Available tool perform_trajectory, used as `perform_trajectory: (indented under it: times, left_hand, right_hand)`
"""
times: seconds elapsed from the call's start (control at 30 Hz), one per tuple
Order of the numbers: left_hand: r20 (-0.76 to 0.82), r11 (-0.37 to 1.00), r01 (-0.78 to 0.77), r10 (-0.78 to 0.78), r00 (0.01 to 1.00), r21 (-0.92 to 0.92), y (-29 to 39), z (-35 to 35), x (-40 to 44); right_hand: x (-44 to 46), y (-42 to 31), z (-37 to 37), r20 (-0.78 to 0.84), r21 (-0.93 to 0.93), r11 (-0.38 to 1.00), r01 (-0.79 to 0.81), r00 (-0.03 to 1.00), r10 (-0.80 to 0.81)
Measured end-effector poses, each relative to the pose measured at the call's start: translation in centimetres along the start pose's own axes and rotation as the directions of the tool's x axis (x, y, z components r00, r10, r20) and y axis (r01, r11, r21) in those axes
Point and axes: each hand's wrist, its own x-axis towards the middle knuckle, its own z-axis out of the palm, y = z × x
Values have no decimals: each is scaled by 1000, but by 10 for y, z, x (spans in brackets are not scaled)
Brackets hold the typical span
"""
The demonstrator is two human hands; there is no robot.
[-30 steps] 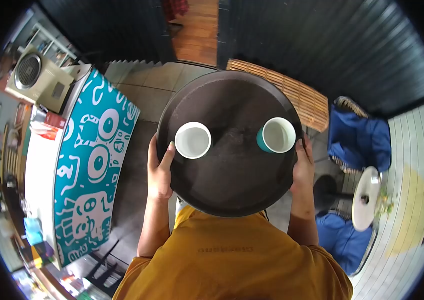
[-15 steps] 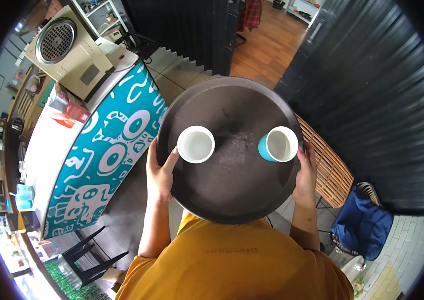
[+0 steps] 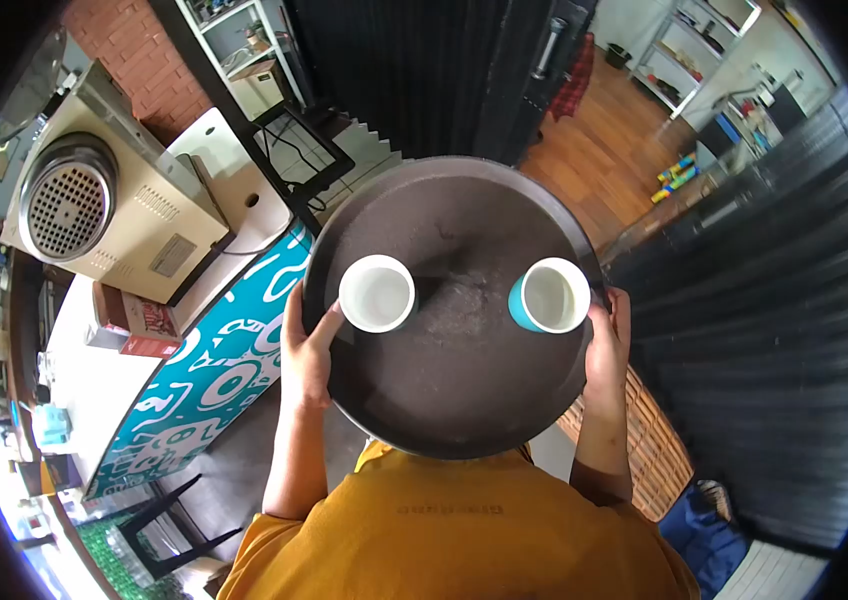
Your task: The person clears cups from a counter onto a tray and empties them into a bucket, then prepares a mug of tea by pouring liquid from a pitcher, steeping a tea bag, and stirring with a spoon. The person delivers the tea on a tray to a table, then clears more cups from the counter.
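Teal-patterned counter [image 3: 216,388], left hand [image 3: 306,352] and right hand [image 3: 608,348] gripping round tray [image 3: 459,405], left cup [image 3: 377,293], right cup [image 3: 556,296] aboard

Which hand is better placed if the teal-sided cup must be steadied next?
Probably the right hand: it holds the round tray beside the teal-sided cup; the left hand holds the opposite edge, farther from it.

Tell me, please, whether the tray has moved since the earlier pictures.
Yes, the tray has moved forward: the slatted bench, earlier beyond its far-right rim, now shows off its near-right edge.
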Motion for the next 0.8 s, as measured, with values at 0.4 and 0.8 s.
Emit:
perform_trajectory:
  times: [0.4,0.8]
  left_hand:
    - [-313,982,-102,48,948,-157,36,96,176]
    - [-500,958,-202,77,863,-202,60,80,360]
  right_hand:
    - [287,-4,124,363,-88,977,194,920,-150]
    - [455,44,316,595,-40,996,82,803,-43]
